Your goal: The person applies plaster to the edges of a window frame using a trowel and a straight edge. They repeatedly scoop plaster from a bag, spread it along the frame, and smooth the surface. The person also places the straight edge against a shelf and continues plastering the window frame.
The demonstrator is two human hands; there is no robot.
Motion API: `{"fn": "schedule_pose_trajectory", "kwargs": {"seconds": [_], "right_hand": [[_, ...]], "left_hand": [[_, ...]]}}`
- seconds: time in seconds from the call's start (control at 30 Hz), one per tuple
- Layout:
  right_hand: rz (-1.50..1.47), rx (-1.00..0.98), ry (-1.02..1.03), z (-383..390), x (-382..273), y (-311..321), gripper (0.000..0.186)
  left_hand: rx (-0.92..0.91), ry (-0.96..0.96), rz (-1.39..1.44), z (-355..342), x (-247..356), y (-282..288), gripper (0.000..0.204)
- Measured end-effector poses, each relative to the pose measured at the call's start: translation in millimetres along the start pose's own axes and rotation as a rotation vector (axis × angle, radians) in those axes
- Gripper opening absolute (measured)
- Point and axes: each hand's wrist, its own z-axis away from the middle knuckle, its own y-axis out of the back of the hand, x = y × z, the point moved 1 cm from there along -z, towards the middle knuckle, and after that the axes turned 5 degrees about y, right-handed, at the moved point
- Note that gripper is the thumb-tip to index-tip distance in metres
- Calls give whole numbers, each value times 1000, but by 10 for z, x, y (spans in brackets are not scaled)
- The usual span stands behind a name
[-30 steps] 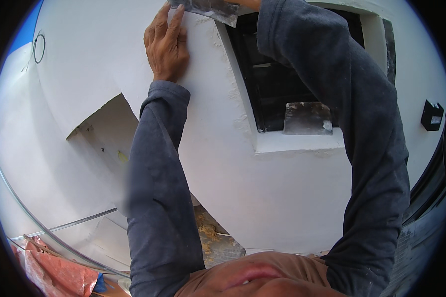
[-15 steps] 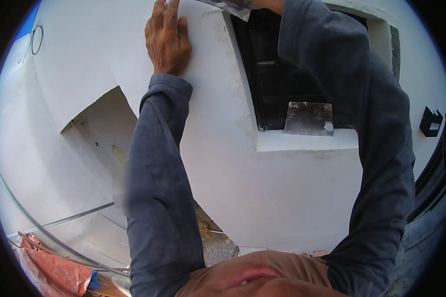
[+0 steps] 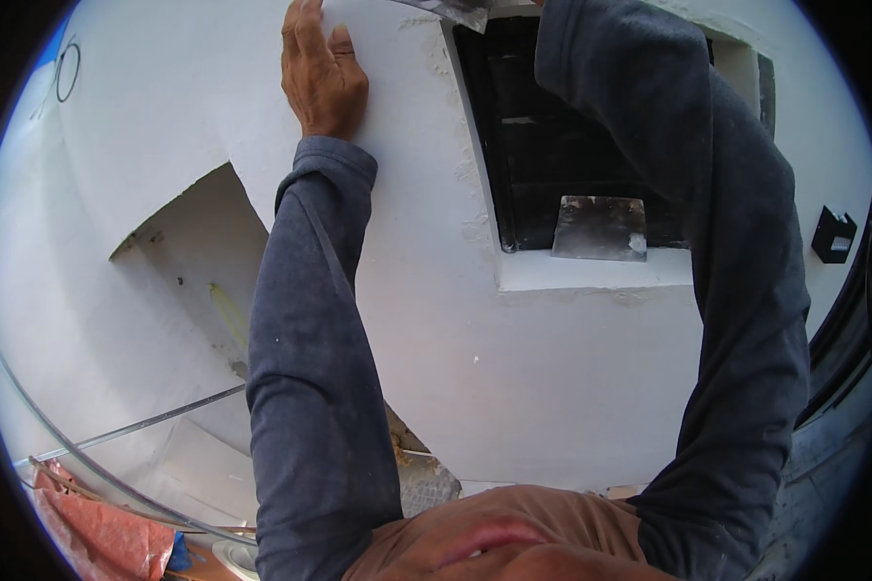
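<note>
My left hand (image 3: 325, 87) lies against the white plastered wall (image 3: 407, 223) at the upper left, open, its thumb apart from the fingers. Its fingertips reach the picture's top edge. My right arm (image 3: 639, 87) stretches up across a dark recessed window opening (image 3: 523, 165). The right hand itself is cut off by the top edge, so its fingers are hidden. Close to its wrist, a flat metal blade (image 3: 467, 14) spattered with plaster shows partly at the top. On the opening's sill a second metal blade (image 3: 601, 230), smeared white, leans upright against the dark panel.
A cut-out (image 3: 189, 232) in the wall at left has a yellow-green strip (image 3: 229, 315) inside. A black box (image 3: 832, 235) is fixed at far right. A thin wire loop (image 3: 68, 73) hangs at upper left. Red sheeting (image 3: 107, 513) lies at lower left beside a long metal strip (image 3: 155, 421).
My right arm has shifted slightly up and left, taking the wrist almost out of the picture. My left hand stays on the wall, its thumb slightly farther left.
</note>
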Motion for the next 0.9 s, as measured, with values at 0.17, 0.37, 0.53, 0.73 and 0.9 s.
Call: {"fn": "schedule_pose_trajectory", "kwargs": {"seconds": [0.17,0.37,0.53,0.73,0.9], "right_hand": [[-8,3,52,6,-6,14,31],[7,-37,97,-7,-48,4,30],[0,-89,132,37,-51,42,29],[20,-148,107,140,-65,-42,28],[18,-98,198,170,-65,-62,29]], "left_hand": [[5,5,4,-5,-6,0,39],[45,-11,5,-16,6,4,39],[98,44,15,-17,-36,40,39],[155,103,103,-23,-95,35,40],[157,150,129,-18,-99,48,40]]}}
